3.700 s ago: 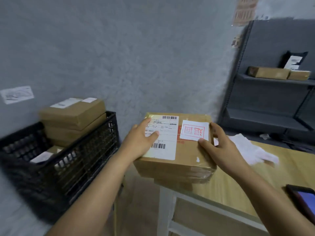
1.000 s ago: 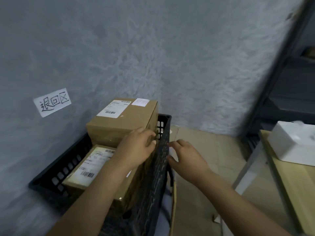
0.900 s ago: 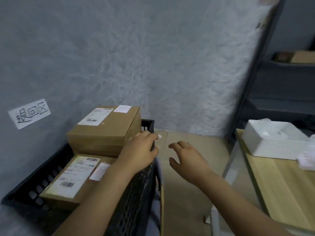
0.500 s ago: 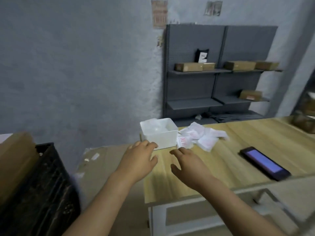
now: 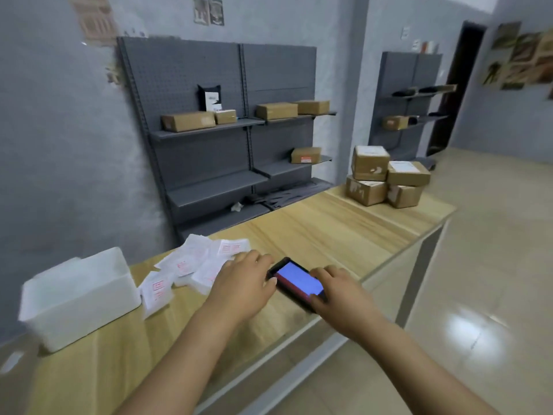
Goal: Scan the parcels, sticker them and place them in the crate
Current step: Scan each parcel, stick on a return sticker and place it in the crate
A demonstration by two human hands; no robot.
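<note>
A black handheld scanner (image 5: 297, 283) with a lit blue screen lies flat on the wooden table (image 5: 329, 235). The left hand (image 5: 244, 287) touches its near-left end with relaxed fingers; the right hand (image 5: 339, 290) curls over its right end, grasping it. Stickers (image 5: 194, 265) lie scattered beside a white plastic bin (image 5: 77, 298), whose contents are unclear. Four stacked cardboard parcels (image 5: 386, 182) sit well apart at the table's far end.

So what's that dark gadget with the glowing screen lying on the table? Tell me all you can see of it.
The handheld scanner looks like a chunky phone: a dark slab with a reddish edge on its near side and a lit blue screen facing up. It lies flat and slantwise near the front edge of the wooden table. The left hand reaches its far end and the right hand covers its near end. The blur hides any text and whether either hand grips it.
</note>
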